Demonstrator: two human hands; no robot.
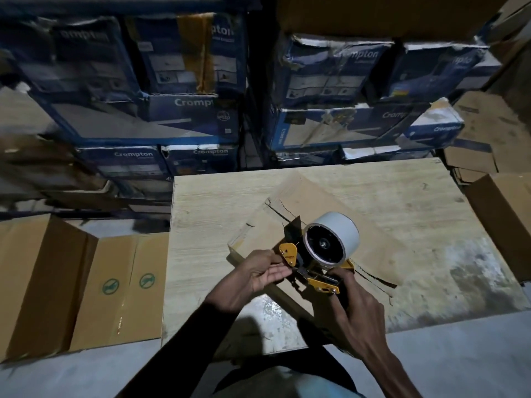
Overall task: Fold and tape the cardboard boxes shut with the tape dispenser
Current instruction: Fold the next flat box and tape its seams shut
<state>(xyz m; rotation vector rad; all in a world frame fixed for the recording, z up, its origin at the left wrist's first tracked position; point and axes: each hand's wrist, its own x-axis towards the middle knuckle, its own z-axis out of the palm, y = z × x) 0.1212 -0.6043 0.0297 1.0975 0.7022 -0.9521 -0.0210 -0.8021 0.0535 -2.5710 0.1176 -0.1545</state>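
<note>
— Grips first, quick.
— We logged the right grip (355, 311) clenched round the handle of the tape dispenser (314, 264). The left grip (264, 275) pinched the dispenser's front end, by the yellow plate (288, 252).
— Tape end in the fingers?
— We couldn't tell, too dark.
— Where was the dispenser?
— Over a flattened cardboard piece (258, 225) lying on the wooden surface (207, 202), white tape roll (334, 239) on the far side of it. We couldn't tell if it touched the cardboard.
— Boxes?
— We noted a brown cardboard box (115, 288) just left of the surface, another brown box (505, 225) at the right edge, and blue Crompton boxes (178, 110) stacked behind.
</note>
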